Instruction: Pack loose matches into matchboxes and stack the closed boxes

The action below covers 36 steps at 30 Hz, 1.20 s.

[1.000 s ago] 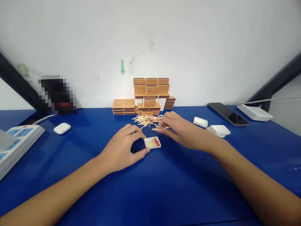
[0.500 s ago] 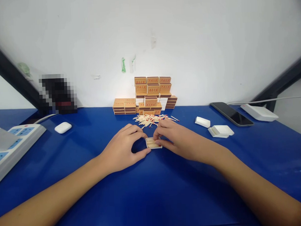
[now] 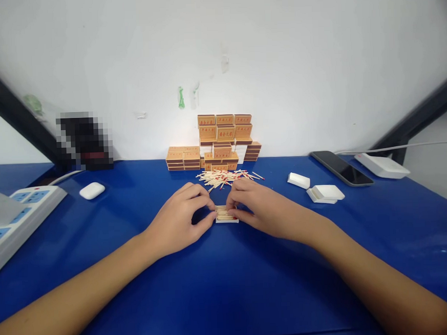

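A small white matchbox tray [image 3: 225, 216] filled with matches lies on the blue table [image 3: 227, 279] between my hands. My left hand [image 3: 179, 220] pinches its left end with thumb and fingers curled. My right hand [image 3: 259, 208] grips its right end, fingers pressed on the matches. Just behind lies a loose pile of red-tipped matches [image 3: 226, 177]. Beyond that, orange matchboxes [image 3: 218, 143] are stacked against the white wall.
White empty trays [image 3: 321, 191] sit to the right, with a black phone [image 3: 341, 168] and a white charger [image 3: 382, 165] further right. A white earbud case [image 3: 92, 190] and a power strip [image 3: 16, 214] are at the left.
My right hand came back from the match pile to the tray and now holds its right end. My left hand's fingers closed in tighter on the tray's left end.
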Available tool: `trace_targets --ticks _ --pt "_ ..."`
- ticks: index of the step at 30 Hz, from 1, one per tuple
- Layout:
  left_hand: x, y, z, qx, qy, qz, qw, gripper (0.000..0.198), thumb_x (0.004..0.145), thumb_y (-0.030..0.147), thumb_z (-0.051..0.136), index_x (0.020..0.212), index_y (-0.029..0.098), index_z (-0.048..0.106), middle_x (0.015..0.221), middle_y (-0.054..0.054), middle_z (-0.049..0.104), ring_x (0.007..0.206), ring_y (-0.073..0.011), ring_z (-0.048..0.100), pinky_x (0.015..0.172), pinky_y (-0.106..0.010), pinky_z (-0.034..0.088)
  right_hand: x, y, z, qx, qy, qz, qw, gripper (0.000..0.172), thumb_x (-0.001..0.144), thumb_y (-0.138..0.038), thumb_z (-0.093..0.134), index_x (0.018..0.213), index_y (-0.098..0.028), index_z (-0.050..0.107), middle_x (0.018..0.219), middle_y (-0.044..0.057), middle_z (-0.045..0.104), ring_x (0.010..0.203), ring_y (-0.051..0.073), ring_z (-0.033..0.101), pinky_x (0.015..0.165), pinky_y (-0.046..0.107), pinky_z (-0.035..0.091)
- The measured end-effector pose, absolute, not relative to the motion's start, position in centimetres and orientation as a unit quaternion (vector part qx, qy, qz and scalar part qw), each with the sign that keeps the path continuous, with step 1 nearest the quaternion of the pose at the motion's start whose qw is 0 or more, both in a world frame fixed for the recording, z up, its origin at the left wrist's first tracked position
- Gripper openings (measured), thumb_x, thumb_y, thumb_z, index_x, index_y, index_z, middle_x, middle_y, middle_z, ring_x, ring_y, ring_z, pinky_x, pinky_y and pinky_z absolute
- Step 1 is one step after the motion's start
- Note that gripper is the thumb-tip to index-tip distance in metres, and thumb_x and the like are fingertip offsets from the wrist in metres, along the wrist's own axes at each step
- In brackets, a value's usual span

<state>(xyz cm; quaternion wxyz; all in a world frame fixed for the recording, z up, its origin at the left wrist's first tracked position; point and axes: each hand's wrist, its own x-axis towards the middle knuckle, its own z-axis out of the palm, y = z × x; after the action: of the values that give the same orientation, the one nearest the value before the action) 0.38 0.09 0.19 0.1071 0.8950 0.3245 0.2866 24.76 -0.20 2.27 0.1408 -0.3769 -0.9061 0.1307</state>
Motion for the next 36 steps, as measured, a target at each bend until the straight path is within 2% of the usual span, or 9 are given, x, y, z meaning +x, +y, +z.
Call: trace_targets --ticks 7,13,20,24,36 --pt "0.4 0.1 0.2 0.898 0.31 0.295 0.103 0.011 0.099 0.022 0.063 0.101 0.022 0.073 0.107 -0.006 0.069 0.102 -0.0227 0.062 0.092 -0.041 0.053 25.7 -0.1 3.1 -0.403 -0.895 0.128 0.143 0.009 0.101 -0.022 0.06 0.094 -0.021 0.065 0.104 0.008 0.064 0.097 0.023 0.059 0.084 0.036 0.046" --pt "0.3 0.2 0.0 0.888 0.331 0.306 0.092 0.017 0.097 0.025 0.066 0.113 0.023 0.072 0.11 -0.007 0.069 0.104 -0.0244 0.062 0.094 -0.043 0.054 26.5 0.4 2.9 -0.429 -0.883 0.148 0.118 0.011 0.1 -0.024 0.059 0.09 -0.022 0.062 0.092 0.004 0.069 0.081 0.019 0.059 0.071 0.032 0.042" --pt "0.4 0.1 0.0 0.891 0.322 0.301 0.108 0.009 0.098 0.023 0.066 0.099 0.022 0.075 0.107 -0.006 0.069 0.101 -0.0223 0.062 0.091 -0.039 0.053 25.9 0.2 2.6 -0.434 -0.88 0.159 0.108 0.014 0.101 -0.023 0.057 0.089 -0.021 0.064 0.087 0.002 0.07 0.074 0.017 0.057 0.065 0.03 0.039" --pt "0.5 0.0 0.1 0.893 0.317 0.296 0.121 0.012 0.1 0.024 0.065 0.102 0.023 0.077 0.106 -0.006 0.069 0.1 -0.0219 0.062 0.09 -0.039 0.054 25.9 0.1 2.6 -0.427 -0.879 0.175 0.115 0.016 0.101 -0.02 0.055 0.089 -0.022 0.065 0.084 0.002 0.07 0.073 0.017 0.057 0.064 0.029 0.038" --pt "0.6 -0.3 0.2 0.906 0.295 0.276 0.13 0.021 0.103 0.031 0.06 0.111 0.023 0.077 0.114 -0.009 0.068 0.108 -0.0241 0.061 0.097 -0.043 0.053 26.7 0.9 3.1 -0.461 -0.868 0.123 0.136 0.02 0.102 -0.022 0.054 0.084 -0.022 0.064 0.079 0.002 0.069 0.07 0.017 0.057 0.065 0.031 0.037"
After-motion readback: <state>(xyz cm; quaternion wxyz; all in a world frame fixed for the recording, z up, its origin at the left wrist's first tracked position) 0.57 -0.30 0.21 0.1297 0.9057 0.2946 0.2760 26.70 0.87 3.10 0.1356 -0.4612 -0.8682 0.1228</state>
